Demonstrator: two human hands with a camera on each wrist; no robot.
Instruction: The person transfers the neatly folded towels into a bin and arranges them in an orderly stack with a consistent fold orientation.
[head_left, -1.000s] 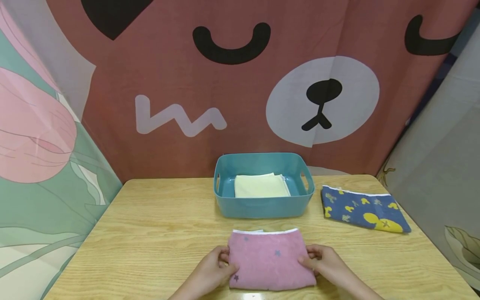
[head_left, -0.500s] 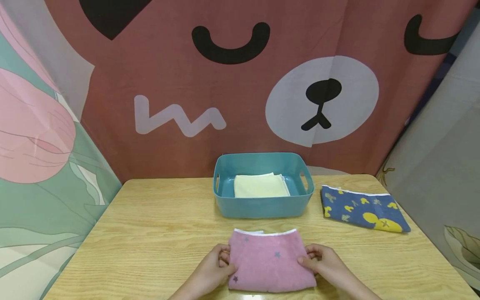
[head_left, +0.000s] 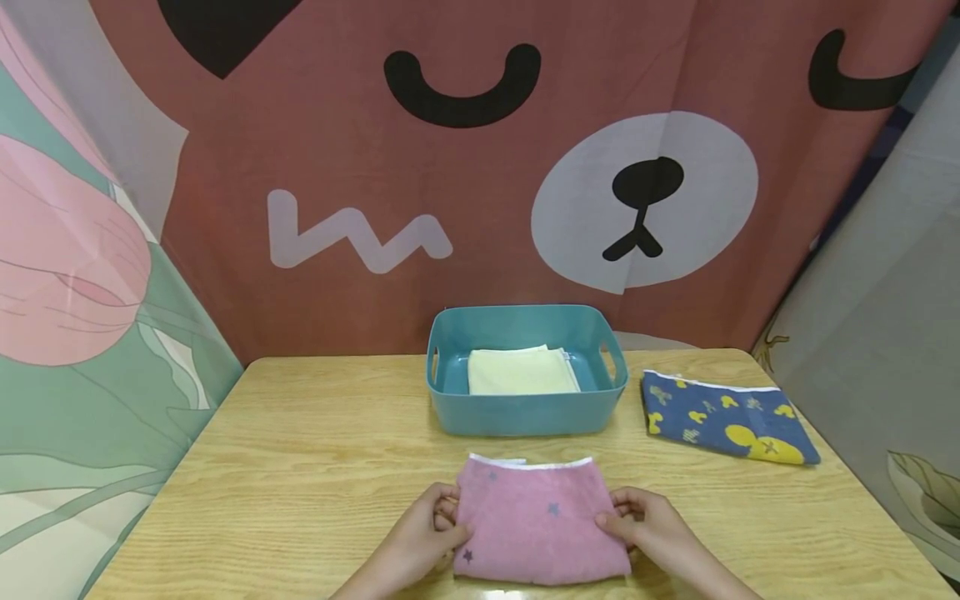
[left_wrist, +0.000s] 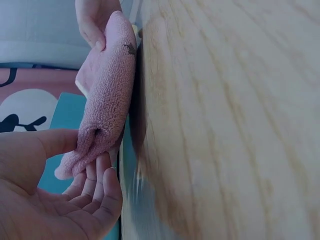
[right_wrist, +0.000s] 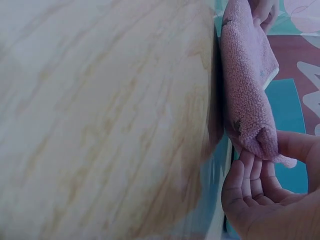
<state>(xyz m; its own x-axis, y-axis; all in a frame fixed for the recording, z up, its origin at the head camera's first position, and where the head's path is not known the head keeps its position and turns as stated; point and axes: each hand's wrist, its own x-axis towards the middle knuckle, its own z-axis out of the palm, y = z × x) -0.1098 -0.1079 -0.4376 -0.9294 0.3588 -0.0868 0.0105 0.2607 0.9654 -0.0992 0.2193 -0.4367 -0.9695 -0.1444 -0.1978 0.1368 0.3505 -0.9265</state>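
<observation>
A folded pink towel [head_left: 540, 521] with grey stars and a white edge is held between both hands at the front of the table. My left hand [head_left: 420, 533] pinches its left side, thumb on top and fingers beneath. On the opposite side my right hand [head_left: 656, 529] pinches it the same way. Both wrist views show the thick folded edge of the towel [left_wrist: 111, 85] close to the tabletop, with a dark shadow under it. In the right wrist view the right thumb [right_wrist: 295, 144] presses the towel's end from above.
Behind the towel stands a teal basket [head_left: 525, 414] with side handle holes. A folded pale yellow towel [head_left: 521, 372] lies in it. To the right lies a folded blue towel [head_left: 727, 417] with yellow figures. Printed curtains [head_left: 487, 183] enclose the wooden table [head_left: 315, 442].
The pink towel has shifted very slightly left with the left hand, and its back edge sags a little more between the hands. The basket and the other towels stay put.
</observation>
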